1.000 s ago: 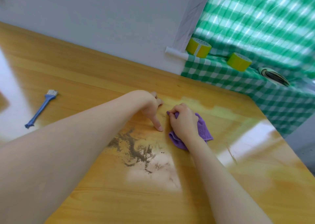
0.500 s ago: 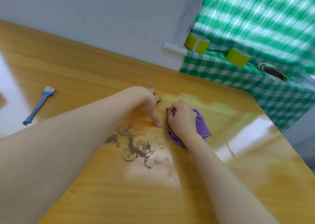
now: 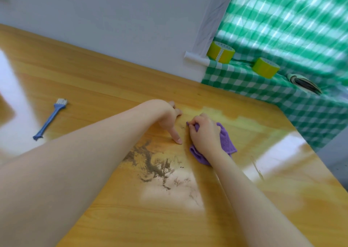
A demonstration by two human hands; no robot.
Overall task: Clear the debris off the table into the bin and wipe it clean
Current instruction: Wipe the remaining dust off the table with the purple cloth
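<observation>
Little has shifted on the desk (image 3: 94,81) since a second ago. Well to the left lies the brush (image 3: 50,119), on its own. The left hand (image 3: 167,118) stays resting on the wood toward the far right corner, fingers loose, thumb stretched out, holding nothing. Debris (image 3: 152,164) is smeared dark just on the near side of it. The right hand (image 3: 204,135), just beside the left, grips the bunched cloth (image 3: 227,141) against the desk. Two tape rolls (image 3: 221,52) sit beyond the right edge.
</observation>
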